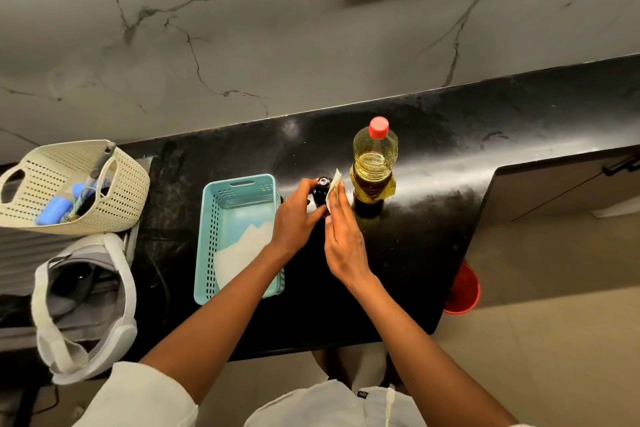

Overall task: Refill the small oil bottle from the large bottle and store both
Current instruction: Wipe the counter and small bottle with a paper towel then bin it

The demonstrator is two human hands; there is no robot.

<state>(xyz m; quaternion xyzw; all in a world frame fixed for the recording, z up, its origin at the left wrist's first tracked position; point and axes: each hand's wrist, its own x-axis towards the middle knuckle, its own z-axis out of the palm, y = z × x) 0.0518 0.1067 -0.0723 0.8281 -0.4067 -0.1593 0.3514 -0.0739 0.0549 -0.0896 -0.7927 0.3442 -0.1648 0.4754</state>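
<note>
A small dark oil bottle (322, 191) with a black cap stands on the black counter (433, 184). My left hand (297, 215) grips its left side. My right hand (341, 232) presses a white tissue (333, 185) flat against the bottle's right side. Just to the right stands the large clear bottle (374, 163), upright, red cap on, partly full of yellow oil. Neither hand touches it.
A teal plastic basket (211, 239) holding white paper lies left of my hands. Further left sit a cream perforated basket (114, 184) with blue items and a grey-white bag (83, 302). A red bucket (462, 291) stands on the floor beyond the counter's right corner.
</note>
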